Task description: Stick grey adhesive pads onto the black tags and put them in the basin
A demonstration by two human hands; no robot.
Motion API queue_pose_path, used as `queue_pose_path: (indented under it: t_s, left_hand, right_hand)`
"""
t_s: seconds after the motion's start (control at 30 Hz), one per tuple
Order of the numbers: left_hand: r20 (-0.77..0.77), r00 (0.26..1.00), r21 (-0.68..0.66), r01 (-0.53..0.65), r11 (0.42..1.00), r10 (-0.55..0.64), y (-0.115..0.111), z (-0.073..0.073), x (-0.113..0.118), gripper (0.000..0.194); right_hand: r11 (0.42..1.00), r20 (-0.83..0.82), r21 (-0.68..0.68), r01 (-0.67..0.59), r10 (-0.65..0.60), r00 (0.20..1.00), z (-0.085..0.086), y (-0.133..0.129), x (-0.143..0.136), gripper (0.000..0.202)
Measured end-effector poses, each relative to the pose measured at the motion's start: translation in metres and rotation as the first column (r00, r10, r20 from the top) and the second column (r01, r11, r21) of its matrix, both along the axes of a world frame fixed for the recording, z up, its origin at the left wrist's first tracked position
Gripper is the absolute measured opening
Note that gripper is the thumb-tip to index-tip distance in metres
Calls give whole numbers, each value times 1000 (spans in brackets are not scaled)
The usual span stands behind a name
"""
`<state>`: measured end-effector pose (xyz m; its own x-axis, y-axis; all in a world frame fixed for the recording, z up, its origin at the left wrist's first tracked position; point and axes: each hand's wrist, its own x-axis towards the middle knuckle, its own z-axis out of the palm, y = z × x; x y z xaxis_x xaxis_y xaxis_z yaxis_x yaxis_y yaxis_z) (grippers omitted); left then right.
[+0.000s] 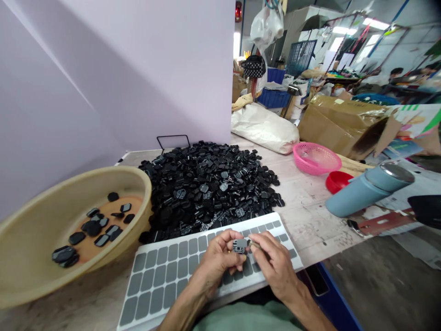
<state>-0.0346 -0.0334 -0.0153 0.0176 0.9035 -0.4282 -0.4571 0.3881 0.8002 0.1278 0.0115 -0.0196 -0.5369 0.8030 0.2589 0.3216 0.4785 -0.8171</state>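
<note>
Over a white sheet (158,264) printed with rows of grey rounded patches, two bare hands work close together near its right end. From where I stand, the left hand (223,253) has its thumb and fingers closed on a small dark piece (238,246), its lighter, patterned face showing between them. Just beside it, the right hand (272,257) has thumb and forefinger drawn nearly together (too small a spot for me to tell whether anything is pinched there), its tips right by the piece.

Beyond the sheet spreads a broad heap of black pieces (206,179), a few with pale faces turned up. On the person's left sits a big cream tub (37,220), with some loose dark pieces (93,227) scattered across its orange-brown bottom. Off to the right, a pink basket (299,161), a red bowl (336,181) and a blue-grey bottle (365,188) stand near one another on the tabletop (296,193). Behind them lie a white sack (263,128) and a cardboard box (337,124).
</note>
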Motion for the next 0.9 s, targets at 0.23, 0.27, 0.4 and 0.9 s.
queue_pose_path:
  t_s: [0.23, 0.27, 0.4, 0.9]
  left_hand:
    - [-31, 999, 10, -10, 1000, 11, 1, -3, 3, 43]
    - [-43, 999, 12, -11, 1000, 11, 1, -3, 3, 42]
    - [-71, 997, 11, -13, 1000, 13, 1, -5, 4, 40]
    - [-69, 996, 27, -49, 998, 51, 3, -10, 5, 42]
  right_hand:
    - [994, 55, 104, -37, 32, 998, -5, -4, -3, 22]
    - [993, 61, 109, -40, 33, 998, -5, -5, -2, 22]
    - [992, 79, 117, -43, 34, 996, -4, -4, -1, 23]
    - [991, 89, 135, -6, -6, 996, -6, -4, -4, 24]
